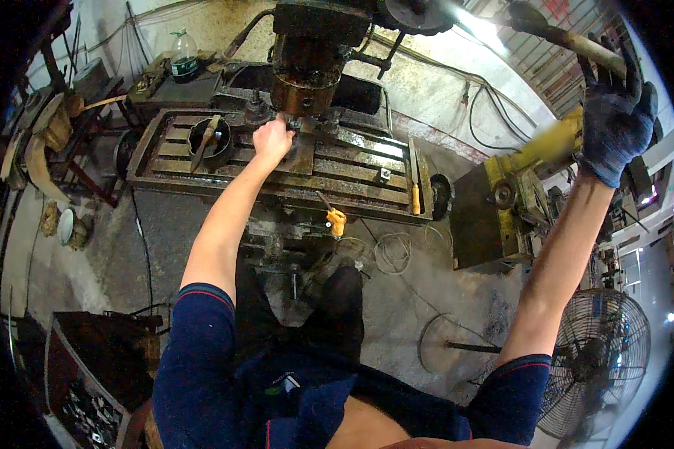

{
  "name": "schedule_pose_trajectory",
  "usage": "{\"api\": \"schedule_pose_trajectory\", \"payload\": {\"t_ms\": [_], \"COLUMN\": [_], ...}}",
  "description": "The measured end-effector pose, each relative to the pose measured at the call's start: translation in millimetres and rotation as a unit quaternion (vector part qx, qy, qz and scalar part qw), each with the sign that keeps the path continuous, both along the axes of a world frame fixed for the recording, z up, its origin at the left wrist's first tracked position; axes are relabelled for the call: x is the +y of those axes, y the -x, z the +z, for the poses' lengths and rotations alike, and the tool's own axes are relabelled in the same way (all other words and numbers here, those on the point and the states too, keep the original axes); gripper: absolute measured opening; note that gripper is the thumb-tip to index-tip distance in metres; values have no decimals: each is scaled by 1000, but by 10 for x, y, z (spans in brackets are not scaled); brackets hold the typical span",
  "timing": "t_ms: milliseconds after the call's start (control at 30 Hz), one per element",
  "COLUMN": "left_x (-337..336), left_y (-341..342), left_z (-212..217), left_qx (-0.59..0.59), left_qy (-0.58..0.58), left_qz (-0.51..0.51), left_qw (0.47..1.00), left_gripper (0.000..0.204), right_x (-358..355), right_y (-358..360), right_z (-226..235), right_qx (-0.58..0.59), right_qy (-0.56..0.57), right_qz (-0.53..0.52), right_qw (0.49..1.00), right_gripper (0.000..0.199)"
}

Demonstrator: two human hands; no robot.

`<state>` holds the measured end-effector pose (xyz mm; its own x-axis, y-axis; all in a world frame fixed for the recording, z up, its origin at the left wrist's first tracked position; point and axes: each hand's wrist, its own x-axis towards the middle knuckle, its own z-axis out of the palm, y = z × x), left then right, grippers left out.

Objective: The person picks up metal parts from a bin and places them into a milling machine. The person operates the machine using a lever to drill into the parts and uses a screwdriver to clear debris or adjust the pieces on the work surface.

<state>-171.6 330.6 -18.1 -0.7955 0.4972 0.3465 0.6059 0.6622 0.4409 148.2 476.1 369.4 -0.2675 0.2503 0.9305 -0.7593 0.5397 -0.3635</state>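
Observation:
My bare left hand (271, 140) is closed just below the dark spindle head (307, 88) of a milling machine. Its fingertips are hidden against the parts under the spindle, so what they hold I cannot make out. Raised at the upper right, my right hand (616, 127) wears a dark blue-black glove. Its fingers curl round the end of a long machine lever (565, 39). Beneath the spindle runs the slotted machine table (344, 196), wet and oily. A round pot (221, 159) with a wooden-handled brush (206, 142) across it stands left of my left hand.
A file (414, 168) with a yellow handle lies at the table's right end, near a small metal block (384, 174). A yellow air gun (336, 222) hangs at the front edge. A fan (591, 359) stands right; a metal-sided bin (82, 382) stands lower left.

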Motion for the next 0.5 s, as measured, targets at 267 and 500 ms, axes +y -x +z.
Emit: {"api": "schedule_pose_trajectory", "payload": {"t_ms": [267,500], "left_x": [-92,-60], "left_y": [32,64], "left_z": [-64,-43], "left_qx": [-3,-3], "left_qy": [2,18], "left_qz": [14,9], "left_qw": [1000,1000], "left_gripper": [35,34], "right_x": [-134,-166], "right_y": [-162,-57], "right_z": [-1148,-1212], "right_qx": [-10,30], "right_qy": [-40,-61], "right_qz": [-13,-102], "right_qw": [999,992], "right_gripper": [35,26]}}
